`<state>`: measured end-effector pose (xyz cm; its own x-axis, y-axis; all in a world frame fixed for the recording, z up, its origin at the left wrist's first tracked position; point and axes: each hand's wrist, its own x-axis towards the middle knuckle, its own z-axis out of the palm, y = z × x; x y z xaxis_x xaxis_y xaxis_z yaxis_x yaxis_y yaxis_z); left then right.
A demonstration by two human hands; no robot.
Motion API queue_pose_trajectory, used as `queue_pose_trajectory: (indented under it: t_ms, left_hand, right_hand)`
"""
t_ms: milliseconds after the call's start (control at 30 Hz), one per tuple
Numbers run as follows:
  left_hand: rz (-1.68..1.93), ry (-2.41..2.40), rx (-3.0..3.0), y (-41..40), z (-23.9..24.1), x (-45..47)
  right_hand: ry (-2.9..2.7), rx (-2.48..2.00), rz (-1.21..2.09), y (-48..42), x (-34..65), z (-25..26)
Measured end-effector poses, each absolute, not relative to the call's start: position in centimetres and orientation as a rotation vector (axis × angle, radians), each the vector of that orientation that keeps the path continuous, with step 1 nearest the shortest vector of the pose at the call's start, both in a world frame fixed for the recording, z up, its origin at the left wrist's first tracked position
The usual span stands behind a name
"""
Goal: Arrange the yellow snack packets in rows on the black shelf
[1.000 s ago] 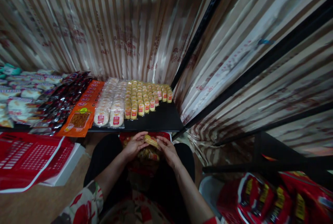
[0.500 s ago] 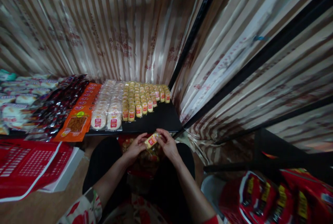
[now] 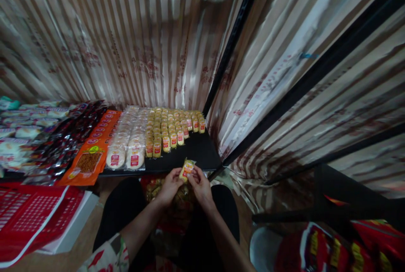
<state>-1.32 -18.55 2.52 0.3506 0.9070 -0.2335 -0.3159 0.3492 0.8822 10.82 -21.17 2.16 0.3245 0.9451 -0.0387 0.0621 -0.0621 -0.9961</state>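
My left hand and my right hand together hold one small yellow snack packet with a red label, upright, just above the front edge of the black shelf. Below my hands an open red bag with more yellow packets rests on my lap. On the shelf ahead stand rows of the same yellow packets, a short way beyond the held one.
Left of the yellow rows lie round white cake packs, orange packets, dark red packets and white packs. Red packaging lies at lower left, red bags at lower right. Striped curtains and black shelf posts enclose the corner.
Both hands lifted one yellow packet out of the bag on my lap and raised it toward the shelf's front edge. The view tilted slightly upward.
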Motion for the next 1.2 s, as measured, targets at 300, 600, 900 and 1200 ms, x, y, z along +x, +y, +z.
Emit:
queue_pose_trajectory:
  t_ms: [300, 600, 900, 1200]
  left_hand:
    - [1.022, 1.243, 1.413, -15.2, 4.0, 1.8]
    - [0.966, 1.205, 1.789, -11.6, 5.0, 4.4]
    - [0.954, 1.309, 1.832, -9.2, 4.5, 5.0]
    - [0.821, 1.44, 1.996, -8.9, 3.2, 4.6]
  right_hand:
    - [-0.997, -1.491, 0.829, -15.1, 14.4, 2.5]
    - [-1.089, -1.527, 0.713, -7.8, 17.1, 2.5]
    - [-1.229, -1.593, 0.655, -3.8, 17.4, 1.6]
    - [-1.21, -1.584, 0.541, -4.2, 15.9, 1.3]
